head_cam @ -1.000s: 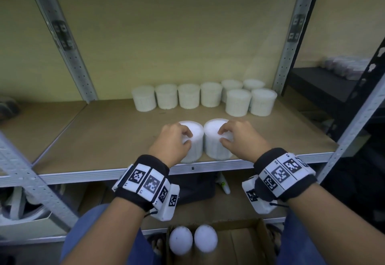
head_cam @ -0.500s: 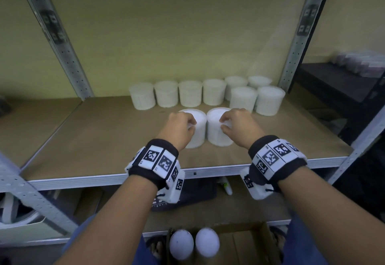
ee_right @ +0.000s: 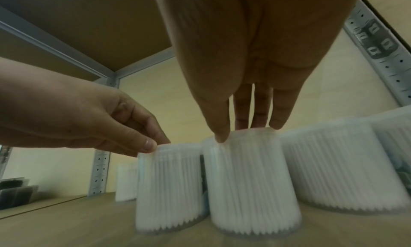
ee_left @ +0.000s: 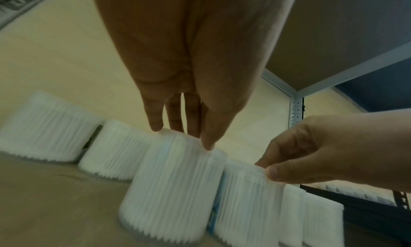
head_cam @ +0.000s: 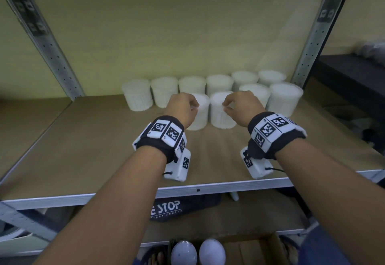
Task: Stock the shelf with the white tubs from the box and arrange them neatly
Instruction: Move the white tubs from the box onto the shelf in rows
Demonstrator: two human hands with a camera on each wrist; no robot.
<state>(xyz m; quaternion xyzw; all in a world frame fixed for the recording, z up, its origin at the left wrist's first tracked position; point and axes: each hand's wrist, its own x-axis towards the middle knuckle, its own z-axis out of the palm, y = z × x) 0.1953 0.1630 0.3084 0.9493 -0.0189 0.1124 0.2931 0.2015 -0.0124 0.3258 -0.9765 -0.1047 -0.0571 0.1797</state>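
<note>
Two white tubs stand side by side on the wooden shelf (head_cam: 83, 150), just in front of a back row of white tubs (head_cam: 191, 85). My left hand (head_cam: 183, 106) pinches the top rim of the left tub (head_cam: 199, 116); thumb and fingertips show on its lid edge in the left wrist view (ee_left: 184, 136). My right hand (head_cam: 239, 106) pinches the top rim of the right tub (head_cam: 220, 114), also seen in the right wrist view (ee_right: 244, 129). The two tubs (ee_right: 169, 185) (ee_right: 251, 184) nearly touch. Below, the cardboard box (head_cam: 250, 250) holds two more white tubs (head_cam: 184, 253).
Two further tubs (head_cam: 284, 97) stand in a second row at the back right, beside the right upright (head_cam: 312, 41). The left upright (head_cam: 41, 35) slants at the far left. A dark bag (head_cam: 177, 208) lies on the lower shelf. The shelf's metal front edge (head_cam: 198, 189) runs under my wrists.
Both hands have slid the two tubs away from the front edge, back toward the row at the wall. The grips on the tub tops are the same.
</note>
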